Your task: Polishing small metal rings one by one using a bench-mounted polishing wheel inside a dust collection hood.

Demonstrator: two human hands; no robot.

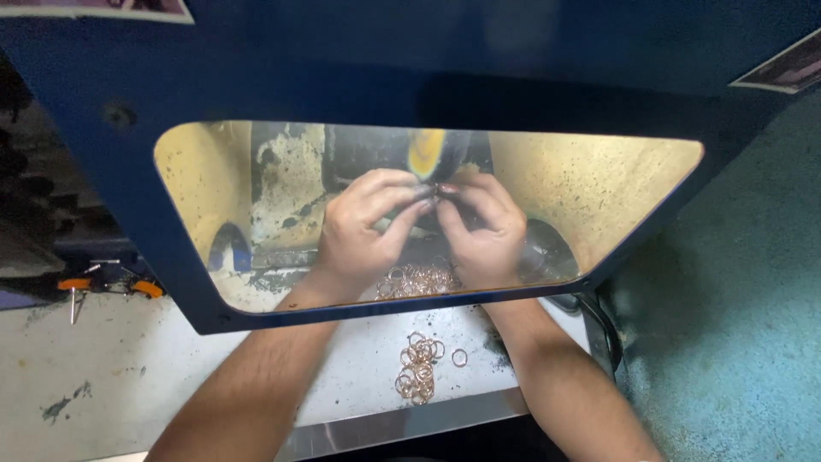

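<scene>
Through the window of a blue machine hood (428, 68), both my hands reach up to a yellow-edged polishing wheel (426, 152). My left hand (363, 227) and my right hand (483, 227) meet at their fingertips, together pinching a small ring (436, 192) just under the wheel; the ring is mostly hidden by my fingers. A heap of copper-coloured rings (419, 279) lies inside the hood below my hands. A second cluster of rings (417, 368) lies on the white bench (103, 376) between my forearms, with a single ring (459, 358) beside it.
Orange-handled pliers (111, 284) lie on the bench at the left, beside a thin metal tool (73, 305). A rough teal wall (735, 299) stands at the right. The hood's inner walls are stained yellow. A metal strip (410, 428) edges the bench front.
</scene>
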